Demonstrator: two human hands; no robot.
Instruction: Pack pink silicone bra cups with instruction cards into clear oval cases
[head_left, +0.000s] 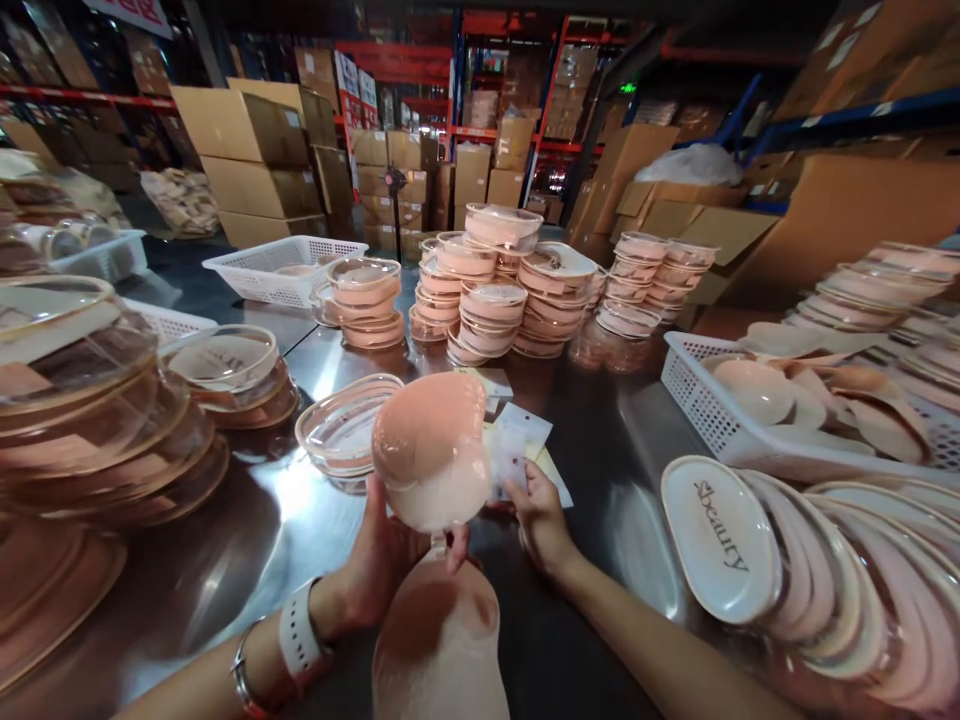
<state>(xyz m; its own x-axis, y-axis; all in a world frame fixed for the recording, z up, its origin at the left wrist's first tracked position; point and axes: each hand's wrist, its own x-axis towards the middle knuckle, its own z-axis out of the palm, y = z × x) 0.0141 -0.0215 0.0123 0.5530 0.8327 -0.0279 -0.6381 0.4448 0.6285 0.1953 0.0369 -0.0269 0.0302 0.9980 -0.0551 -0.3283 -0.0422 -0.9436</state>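
Note:
A beige stick-on bra (431,440) hangs in front of me with its two cups joined by a small clear clasp. My left hand (379,555) is closed around it near the clasp, fingers partly hidden behind the upper cup. The other cup droops toward the table's near edge. Between the thumb and fingers of my right hand (544,520) is a small whitish card (507,462), beside the upper cup. White and yellow paper slips (529,425) lie just behind it. A clear oval plastic case (337,425) rests on the table behind my left hand.
Stacks of clear cases with beige contents stand at the back (487,310), left (82,400) and right. One case lettered "beauty" (720,540) leans at the right. A white basket (697,400) holds beige cups. Another white basket (262,275) stands back left. Cartons (247,150) and racks lie beyond.

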